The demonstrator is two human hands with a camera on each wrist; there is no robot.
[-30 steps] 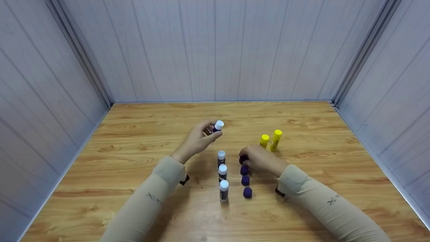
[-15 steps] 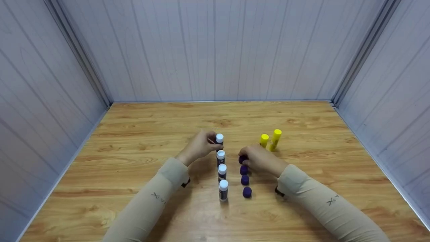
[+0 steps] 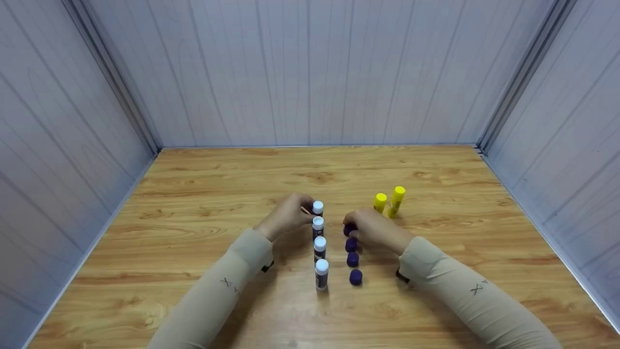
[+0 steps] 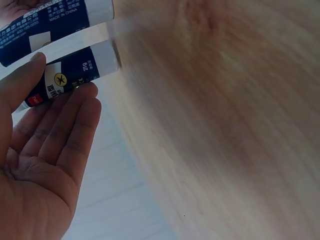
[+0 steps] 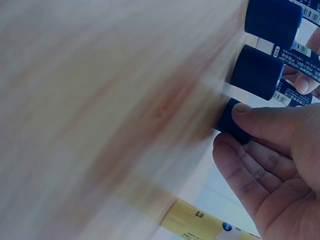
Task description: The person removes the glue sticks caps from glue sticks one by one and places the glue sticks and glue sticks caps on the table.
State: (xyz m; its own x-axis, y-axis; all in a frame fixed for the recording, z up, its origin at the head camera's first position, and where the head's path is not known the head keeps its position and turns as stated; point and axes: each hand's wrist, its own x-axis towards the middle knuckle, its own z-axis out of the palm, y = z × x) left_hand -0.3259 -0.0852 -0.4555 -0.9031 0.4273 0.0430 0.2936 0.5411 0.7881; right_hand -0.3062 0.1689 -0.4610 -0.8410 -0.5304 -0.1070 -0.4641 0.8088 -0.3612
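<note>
My left hand (image 3: 289,216) pinches an uncapped glue stick (image 4: 72,75), navy with white ends, between thumb and fingers. This stick stands upright at the far end of a row, its white top showing in the head view. Nearer me in that row are more uncapped glue sticks, such as the middle one (image 3: 319,245) and the nearest (image 3: 321,275). To the right, my right hand (image 3: 378,230) pinches a dark blue cap (image 5: 232,120) at the far end of a row of caps. Other caps in line include the second (image 3: 351,245) and the nearest one (image 3: 355,277).
Two yellow glue sticks stand behind my right hand, a shorter-looking one (image 3: 379,202) and one leaning slightly (image 3: 397,201). The wooden table (image 3: 203,174) is bounded by a pale panel wall (image 3: 310,72) at the back and walls on both sides.
My left hand has brought its glue stick down and toward me, from above the table to the far end of the row. The right hand stays in place on the cap.
</note>
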